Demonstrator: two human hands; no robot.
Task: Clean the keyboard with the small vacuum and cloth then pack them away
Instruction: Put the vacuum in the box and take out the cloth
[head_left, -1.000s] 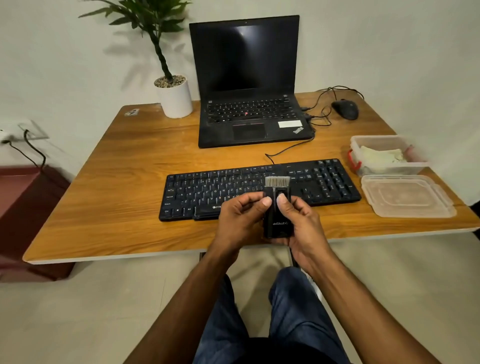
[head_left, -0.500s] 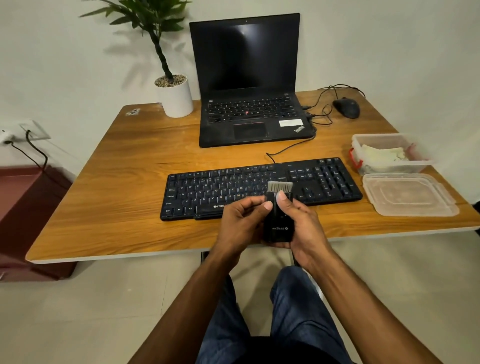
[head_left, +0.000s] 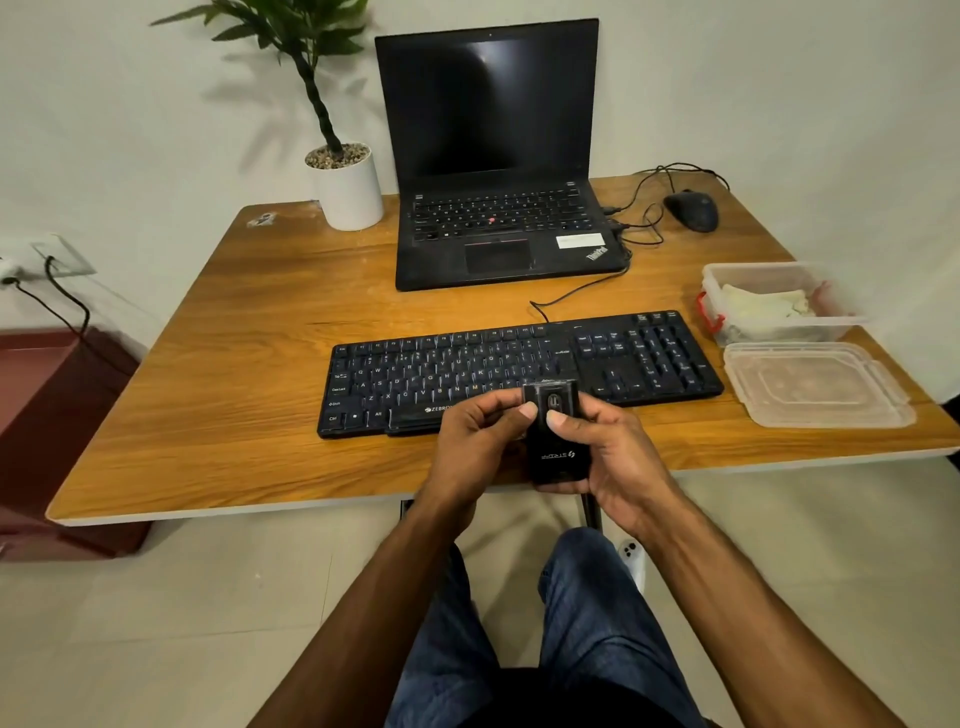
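A small black vacuum (head_left: 555, 446) is held upright over the desk's front edge, just in front of the black keyboard (head_left: 498, 369). My right hand (head_left: 605, 452) grips its body, thumb on its face. My left hand (head_left: 478, 441) holds its left side, thumb against the top part. No brush head shows at its top. A pale cloth (head_left: 763, 306) lies in the open plastic box (head_left: 727, 332) at the right; its lid (head_left: 815, 384) lies in front of the box.
A wooden desk (head_left: 234, 405) carries an open laptop (head_left: 498, 156), a mouse (head_left: 691, 210) with cables and a potted plant (head_left: 345, 182). A wall socket with a cable is at the left. My knees are below the desk edge.
The grey brush head that stood out of the vacuum's top is no longer visible. Both hands kept hold of the vacuum and stayed in front of the keyboard.
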